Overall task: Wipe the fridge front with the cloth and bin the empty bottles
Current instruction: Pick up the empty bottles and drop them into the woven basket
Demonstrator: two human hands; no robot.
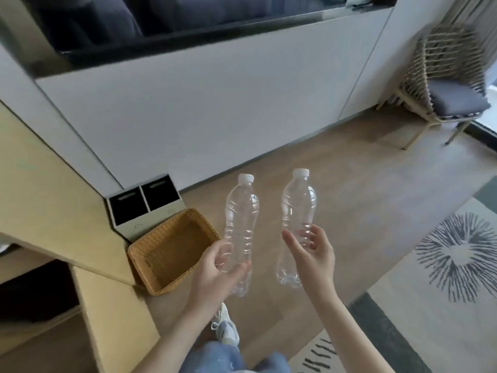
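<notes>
Head view: the person stands over a wood-plank floor (336, 189) with one clear, empty, white-capped water bottle in each hand, both carried in the air, upright and leaning slightly.

The left hand (215, 267) has its fingers curled round the lower body of the left bottle (242, 211). The right hand (314, 254) grips the narrow waist of the right bottle (298, 200), fingers wrapped behind and thumb out in front. The bottles are apart and do not touch. Judged: they are held low on the body, caps away from the person, ready to be dropped in for disposal.

A two-compartment bin (142, 208) with dark openings stands on the floor at the corner where the white panel wall (215, 103) meets the pale wooden unit (53, 205). A woven wicker basket (150, 259) sits just beside it, nearer the person. The left bottle is closest to both.

Fridge and cloth are not in view.

A patterned rug (430, 278) covers the floor's right edge, and a rope-woven chair (443, 63) with a grey cushion stands in the far right corner.
</notes>
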